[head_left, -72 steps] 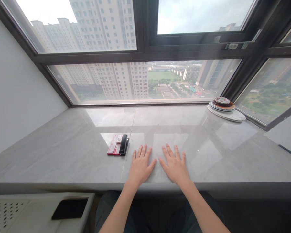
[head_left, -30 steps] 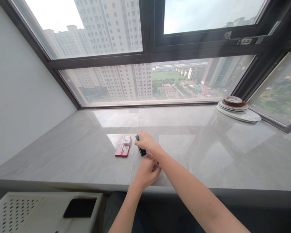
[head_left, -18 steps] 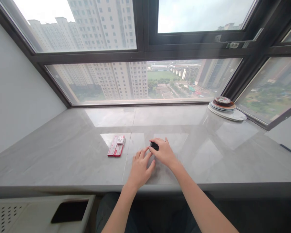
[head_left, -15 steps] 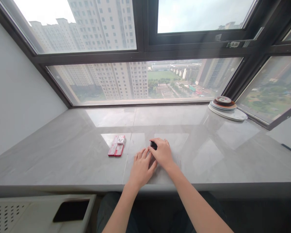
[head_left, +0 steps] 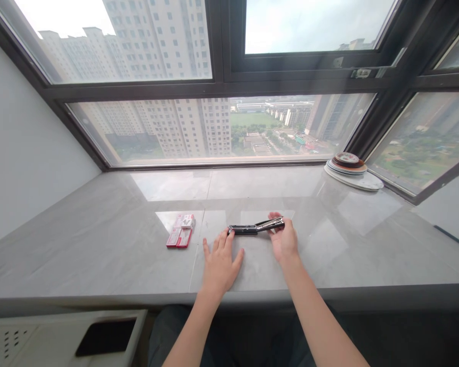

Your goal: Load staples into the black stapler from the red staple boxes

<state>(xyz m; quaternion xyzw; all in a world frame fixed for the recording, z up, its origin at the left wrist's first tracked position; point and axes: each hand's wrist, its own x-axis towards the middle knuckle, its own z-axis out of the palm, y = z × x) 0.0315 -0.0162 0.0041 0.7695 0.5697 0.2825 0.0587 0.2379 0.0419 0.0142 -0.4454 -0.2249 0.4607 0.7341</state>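
A black stapler (head_left: 245,230) lies on the grey stone sill, swung wide apart at its hinge. Its left part rests flat, while the right part, with shiny metal showing, tilts up to the right. My right hand (head_left: 286,242) is closed round the raised right end, some of its fingers hidden behind it. My left hand (head_left: 220,262) lies palm down with its fingers spread, fingertips touching the stapler's left end. To the left of that hand sit several small red and white boxes (head_left: 179,235), placed close together, one on top of the others.
Stacked plates (head_left: 352,176) stand at the far right corner by the window (head_left: 222,132). The sill (head_left: 99,244) ends at a front edge just before my legs. Below it at left is a pale perforated surface (head_left: 42,339) with a dark phone-like rectangle (head_left: 106,337).
My right hand has moved right, away from my left hand, swinging part of the stapler out. The stapler, mostly covered before, now shows at full length. My left hand stays near its place.
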